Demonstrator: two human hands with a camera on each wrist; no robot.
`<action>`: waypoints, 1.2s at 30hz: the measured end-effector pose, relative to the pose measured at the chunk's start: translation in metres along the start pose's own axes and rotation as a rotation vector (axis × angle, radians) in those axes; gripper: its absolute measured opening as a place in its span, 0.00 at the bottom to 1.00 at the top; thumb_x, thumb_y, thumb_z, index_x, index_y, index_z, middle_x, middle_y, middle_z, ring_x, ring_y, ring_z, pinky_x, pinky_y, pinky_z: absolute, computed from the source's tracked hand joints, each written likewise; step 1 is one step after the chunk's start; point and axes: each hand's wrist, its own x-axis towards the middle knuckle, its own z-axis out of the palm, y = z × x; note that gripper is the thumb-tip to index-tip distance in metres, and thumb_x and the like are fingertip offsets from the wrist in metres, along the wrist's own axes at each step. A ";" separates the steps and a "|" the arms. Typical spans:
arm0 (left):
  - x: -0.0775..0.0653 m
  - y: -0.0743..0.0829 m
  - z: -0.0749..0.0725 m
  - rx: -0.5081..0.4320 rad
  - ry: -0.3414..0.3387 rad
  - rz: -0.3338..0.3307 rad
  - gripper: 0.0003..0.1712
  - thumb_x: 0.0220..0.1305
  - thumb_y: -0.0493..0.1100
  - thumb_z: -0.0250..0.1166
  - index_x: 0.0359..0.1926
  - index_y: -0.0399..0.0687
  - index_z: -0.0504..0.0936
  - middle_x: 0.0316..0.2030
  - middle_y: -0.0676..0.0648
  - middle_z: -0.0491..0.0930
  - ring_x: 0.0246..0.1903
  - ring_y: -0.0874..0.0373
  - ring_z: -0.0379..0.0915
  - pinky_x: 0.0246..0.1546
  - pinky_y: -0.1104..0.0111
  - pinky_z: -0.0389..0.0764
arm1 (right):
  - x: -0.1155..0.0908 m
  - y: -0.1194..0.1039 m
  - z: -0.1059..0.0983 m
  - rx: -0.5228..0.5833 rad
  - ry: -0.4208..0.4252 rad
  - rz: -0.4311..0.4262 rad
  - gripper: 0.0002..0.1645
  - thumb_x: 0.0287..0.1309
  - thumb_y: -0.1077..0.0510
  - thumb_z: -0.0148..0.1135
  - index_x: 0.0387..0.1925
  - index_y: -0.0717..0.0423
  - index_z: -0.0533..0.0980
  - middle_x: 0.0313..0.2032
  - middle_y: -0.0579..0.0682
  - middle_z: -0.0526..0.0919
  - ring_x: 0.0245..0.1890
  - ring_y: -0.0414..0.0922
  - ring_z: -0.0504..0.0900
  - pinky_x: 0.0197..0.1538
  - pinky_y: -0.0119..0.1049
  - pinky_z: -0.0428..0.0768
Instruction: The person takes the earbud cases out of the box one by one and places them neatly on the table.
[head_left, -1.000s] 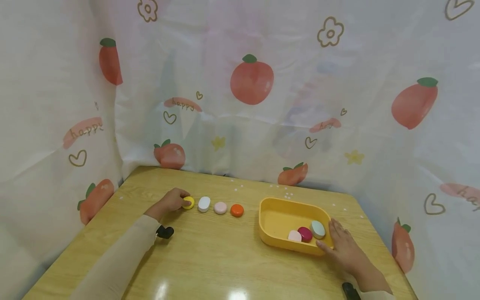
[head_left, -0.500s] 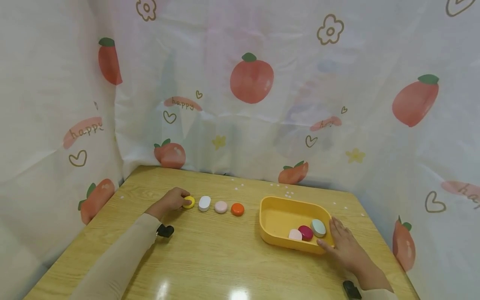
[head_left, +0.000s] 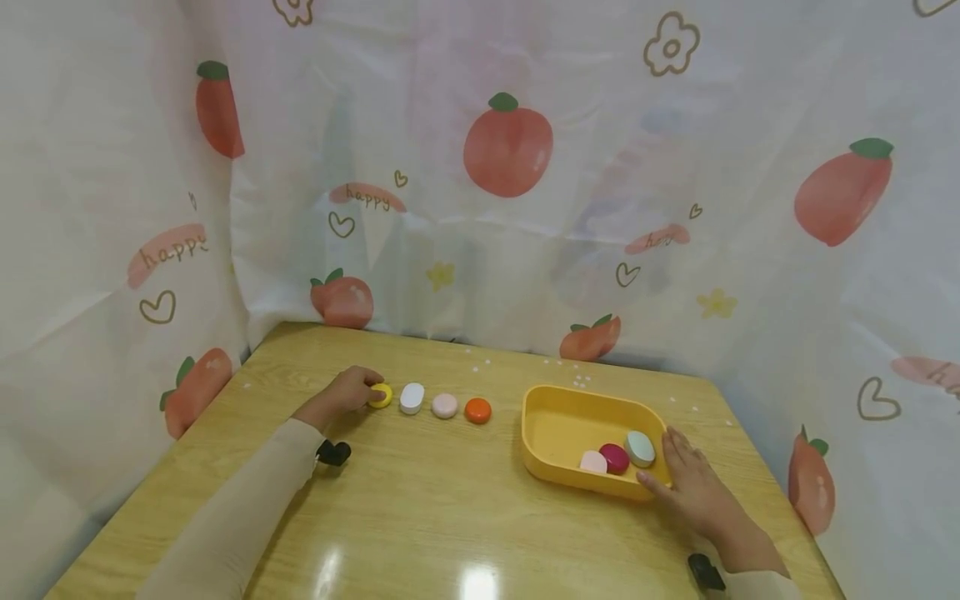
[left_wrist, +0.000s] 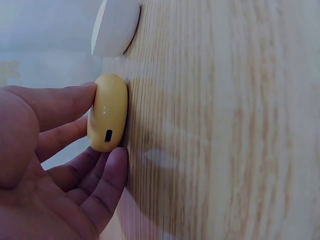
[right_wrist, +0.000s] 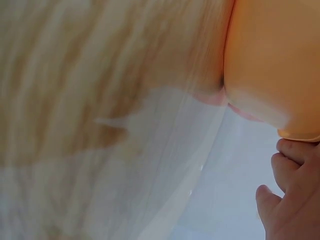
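Note:
At the left end of a row on the table, my left hand grips a round yellow earbud case with thumb and fingers. The left wrist view shows a small dark port slot on the side of this yellow case, which touches the wooden surface. To its right lie a white oval case, a pale pink one and an orange one. My right hand rests on the right end of a yellow bin, fingers extended and thumb at the near rim.
Inside the bin lie a pale mint case, a crimson case and a light pink case. Small white specks dot the far part of the wooden table. A printed curtain encloses its back and sides.
The head view has tilted slightly, so the table and everything on it sit a little higher in the picture. Both hands keep their places on the yellow case and the bin.

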 end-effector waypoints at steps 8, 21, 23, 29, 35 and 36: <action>0.000 0.002 0.000 -0.015 -0.003 -0.005 0.24 0.68 0.41 0.63 0.60 0.32 0.75 0.54 0.34 0.74 0.48 0.48 0.73 0.44 0.61 0.79 | -0.001 0.000 -0.002 0.004 0.001 -0.003 0.57 0.67 0.35 0.51 0.71 0.77 0.42 0.71 0.74 0.42 0.70 0.69 0.41 0.69 0.62 0.36; 0.012 0.037 -0.013 0.118 0.051 0.185 0.22 0.70 0.44 0.60 0.58 0.33 0.76 0.52 0.36 0.76 0.52 0.42 0.72 0.52 0.52 0.74 | -0.002 -0.001 -0.001 -0.022 0.022 -0.013 0.56 0.66 0.35 0.52 0.71 0.76 0.44 0.71 0.74 0.43 0.70 0.68 0.42 0.68 0.63 0.41; 0.013 0.044 -0.010 0.120 0.046 0.213 0.22 0.70 0.44 0.60 0.58 0.33 0.76 0.52 0.37 0.77 0.51 0.43 0.73 0.51 0.52 0.75 | -0.001 0.000 0.000 -0.018 0.025 -0.015 0.56 0.67 0.34 0.51 0.71 0.76 0.44 0.71 0.73 0.43 0.71 0.68 0.42 0.69 0.62 0.39; 0.019 0.068 0.009 0.094 0.015 0.266 0.21 0.69 0.43 0.62 0.58 0.36 0.77 0.50 0.40 0.79 0.49 0.47 0.75 0.48 0.57 0.78 | -0.002 0.001 0.001 -0.004 0.024 -0.014 0.57 0.66 0.33 0.50 0.71 0.75 0.43 0.72 0.72 0.42 0.71 0.67 0.41 0.70 0.60 0.36; 0.025 0.097 0.027 0.074 -0.020 0.327 0.20 0.68 0.43 0.63 0.58 0.39 0.78 0.52 0.40 0.78 0.49 0.49 0.75 0.45 0.60 0.78 | -0.005 -0.002 -0.002 -0.001 0.023 0.003 0.58 0.66 0.33 0.51 0.71 0.75 0.44 0.71 0.72 0.43 0.71 0.68 0.42 0.69 0.62 0.39; 0.026 0.100 0.030 0.068 -0.022 0.338 0.20 0.68 0.43 0.63 0.58 0.40 0.78 0.51 0.40 0.79 0.49 0.49 0.75 0.45 0.60 0.79 | -0.006 -0.003 -0.003 -0.002 0.023 0.007 0.58 0.65 0.33 0.51 0.71 0.75 0.44 0.72 0.72 0.43 0.71 0.68 0.42 0.69 0.62 0.39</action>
